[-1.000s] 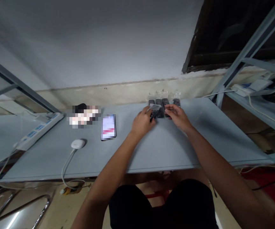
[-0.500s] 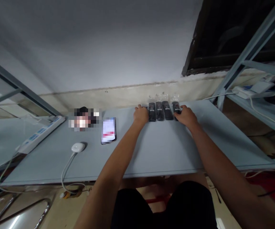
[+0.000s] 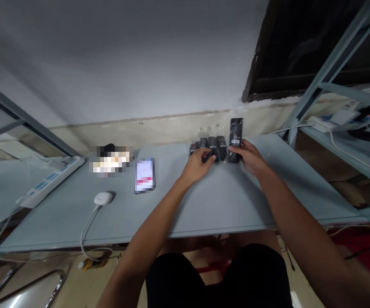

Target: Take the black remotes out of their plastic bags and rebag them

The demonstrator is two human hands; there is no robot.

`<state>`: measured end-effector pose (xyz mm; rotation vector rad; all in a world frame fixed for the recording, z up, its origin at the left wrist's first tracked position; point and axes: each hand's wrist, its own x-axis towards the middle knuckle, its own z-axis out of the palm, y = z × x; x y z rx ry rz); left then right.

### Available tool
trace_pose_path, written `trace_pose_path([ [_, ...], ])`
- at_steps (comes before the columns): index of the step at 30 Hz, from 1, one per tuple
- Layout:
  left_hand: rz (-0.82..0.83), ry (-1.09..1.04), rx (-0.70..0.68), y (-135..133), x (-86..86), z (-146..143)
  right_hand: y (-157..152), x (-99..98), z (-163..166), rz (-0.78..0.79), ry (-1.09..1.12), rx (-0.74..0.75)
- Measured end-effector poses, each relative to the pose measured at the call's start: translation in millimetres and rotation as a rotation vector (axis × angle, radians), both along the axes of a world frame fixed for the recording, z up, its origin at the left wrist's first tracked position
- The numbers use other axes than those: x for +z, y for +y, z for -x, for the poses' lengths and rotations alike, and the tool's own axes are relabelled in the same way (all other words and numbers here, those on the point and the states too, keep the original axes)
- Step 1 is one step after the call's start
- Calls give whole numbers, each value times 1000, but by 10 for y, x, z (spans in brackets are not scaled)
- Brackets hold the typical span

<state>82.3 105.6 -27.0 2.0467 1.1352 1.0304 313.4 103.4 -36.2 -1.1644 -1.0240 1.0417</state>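
Note:
Clear plastic wraps a black remote control (image 3: 235, 137) with a small white label. It is raised nearly upright in my right hand (image 3: 252, 157), the thumb across its front and the fingers behind. To its left, several similar bagged remote controls (image 3: 222, 148) lie side by side at the wall edge of the desk. My left hand (image 3: 198, 166) is over the left part of this row and hides the lower ends of some. Its thumb and fingers are apart, touching or just above the remotes; which, I cannot tell.
A lit phone (image 3: 144, 175) lies left of my left forearm on the grey desk (image 3: 217, 205). Farther left are a white round device (image 3: 103, 198) on a cable, a blurred item (image 3: 111, 160) and a power strip (image 3: 53, 182). Metal frame posts (image 3: 303, 113) stand at both sides.
My right hand has lifted the rightmost remote control from the desk and tilted it up. My left hand has moved right, from the row's left end to over the remotes.

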Motion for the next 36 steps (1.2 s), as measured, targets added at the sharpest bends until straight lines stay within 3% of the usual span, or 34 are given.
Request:
trace_pose_path([
  [3, 238, -203, -99, -58, -59, -55, -81, 75, 238, -51, 118, 81],
  [5, 310, -318, -109, -32, -88, -64, -119, 84, 347, -47, 133, 109],
  [9, 289, -522, -31, 76, -65, 23, -123, 71, 372, 10, 245, 114],
  [12, 243, -693, 118, 129, 21, 138, -86, 80, 283, 65, 342, 93],
  [16, 153, -847, 258, 154, 140, 262, -61, 72, 193, 97, 300, 135],
  [25, 19, -812, 343, 154, 355, 377, -164, 76, 139, 260, 369, 363],
  [31, 7, -787, 160, 66, 565, 281, -185, 61, 67, 320, 380, 462],
  [36, 37, -816, 95, 23, 655, 267, -179, 34, 3, 290, 369, 540],
])
